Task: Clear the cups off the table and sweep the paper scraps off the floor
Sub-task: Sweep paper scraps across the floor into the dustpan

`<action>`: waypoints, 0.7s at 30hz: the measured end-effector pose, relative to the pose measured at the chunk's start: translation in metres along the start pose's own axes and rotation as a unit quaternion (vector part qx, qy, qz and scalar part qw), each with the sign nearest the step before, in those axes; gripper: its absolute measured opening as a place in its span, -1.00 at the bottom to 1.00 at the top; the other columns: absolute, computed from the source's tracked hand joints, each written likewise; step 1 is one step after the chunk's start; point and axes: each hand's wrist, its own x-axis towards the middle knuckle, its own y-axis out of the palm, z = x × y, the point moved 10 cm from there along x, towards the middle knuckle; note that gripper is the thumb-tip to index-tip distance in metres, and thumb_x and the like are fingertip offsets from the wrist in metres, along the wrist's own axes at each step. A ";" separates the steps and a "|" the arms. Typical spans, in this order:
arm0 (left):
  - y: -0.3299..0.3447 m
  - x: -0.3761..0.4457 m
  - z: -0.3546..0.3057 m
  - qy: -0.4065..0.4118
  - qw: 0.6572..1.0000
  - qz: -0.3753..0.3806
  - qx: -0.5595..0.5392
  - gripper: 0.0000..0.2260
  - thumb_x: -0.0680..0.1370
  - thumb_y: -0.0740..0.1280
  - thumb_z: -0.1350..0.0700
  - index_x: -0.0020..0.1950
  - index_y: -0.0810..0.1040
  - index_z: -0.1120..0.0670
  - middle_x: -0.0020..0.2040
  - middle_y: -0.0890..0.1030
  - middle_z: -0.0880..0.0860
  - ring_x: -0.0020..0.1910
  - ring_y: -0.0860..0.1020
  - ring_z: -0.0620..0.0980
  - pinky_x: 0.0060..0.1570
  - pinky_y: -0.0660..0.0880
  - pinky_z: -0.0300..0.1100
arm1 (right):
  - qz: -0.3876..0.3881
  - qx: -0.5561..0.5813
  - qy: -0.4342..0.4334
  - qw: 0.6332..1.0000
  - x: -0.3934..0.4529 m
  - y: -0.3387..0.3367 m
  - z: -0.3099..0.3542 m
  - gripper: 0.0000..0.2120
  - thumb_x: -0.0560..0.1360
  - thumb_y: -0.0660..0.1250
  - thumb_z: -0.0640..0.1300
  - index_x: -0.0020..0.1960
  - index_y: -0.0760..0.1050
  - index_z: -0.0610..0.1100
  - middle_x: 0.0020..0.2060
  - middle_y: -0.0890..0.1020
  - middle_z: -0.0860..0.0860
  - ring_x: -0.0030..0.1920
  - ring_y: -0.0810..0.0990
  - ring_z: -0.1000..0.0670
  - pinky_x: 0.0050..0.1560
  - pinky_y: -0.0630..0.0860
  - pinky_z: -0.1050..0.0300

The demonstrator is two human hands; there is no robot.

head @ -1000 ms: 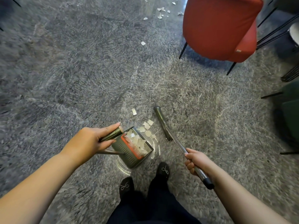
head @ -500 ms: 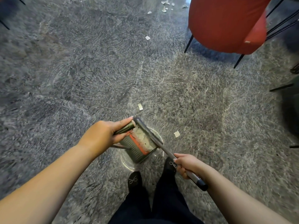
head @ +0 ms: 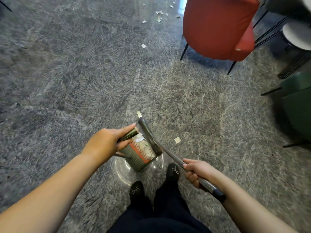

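Note:
My left hand [head: 107, 142] grips the dark green handle of a green dustpan [head: 136, 157] with an orange comb strip; white paper scraps lie inside it. My right hand [head: 196, 172] holds the metal broom handle [head: 176, 158], whose dark head [head: 148, 135] lies along the pan's mouth. One scrap [head: 177, 140] lies on the floor right of the pan, another [head: 138, 114] just beyond the broom head. A lone scrap [head: 143, 46] sits farther off, and several scraps [head: 159, 13] are scattered at the top near the red chair. No cups are visible.
A red chair [head: 217, 26] on thin black legs stands at the upper right. A green chair [head: 297, 105] is at the right edge, a round white stool or table [head: 297, 34] above it. My black shoes [head: 172, 172] stand just behind the dustpan on the grey marble floor.
The broom head swept from the right of the scrap pile up against the dustpan mouth, pushing most scraps inside. One scrap was left at the right. My view shifted slightly.

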 end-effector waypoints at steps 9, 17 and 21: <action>0.001 0.001 -0.001 0.026 1.000 -0.015 0.005 -0.42 0.46 0.47 0.00 0.37 0.30 -0.35 -0.07 0.69 -0.05 -0.16 0.63 -0.06 -0.16 0.55 -0.11 | -0.082 0.016 -0.048 0.995 0.009 -0.028 -0.015 -0.52 0.61 0.12 -0.28 0.48 0.25 0.02 -0.51 0.38 -0.03 -0.65 0.28 0.12 -0.64 0.23 0.36; 0.002 0.004 -0.002 0.033 0.999 -0.033 -0.014 -0.43 0.42 0.51 0.03 0.34 0.40 -0.30 -0.20 0.68 -0.04 -0.31 0.56 -0.11 -0.25 0.53 -0.14 | -0.139 0.057 -0.048 0.988 0.049 -0.076 -0.002 -0.53 0.63 0.09 -0.27 0.50 0.20 0.00 -0.44 0.35 -0.05 -0.66 0.29 0.13 -0.62 0.26 0.37; 0.005 0.005 -0.001 0.038 0.999 -0.033 -0.001 -0.33 0.40 0.54 0.05 0.36 0.32 -0.38 -0.15 0.69 -0.10 -0.26 0.61 -0.16 -0.28 0.52 -0.20 | -0.141 0.055 -0.032 0.988 0.070 -0.083 0.003 -0.55 0.64 0.05 -0.28 0.49 0.21 -0.02 -0.46 0.33 -0.05 -0.67 0.28 0.12 -0.61 0.26 0.36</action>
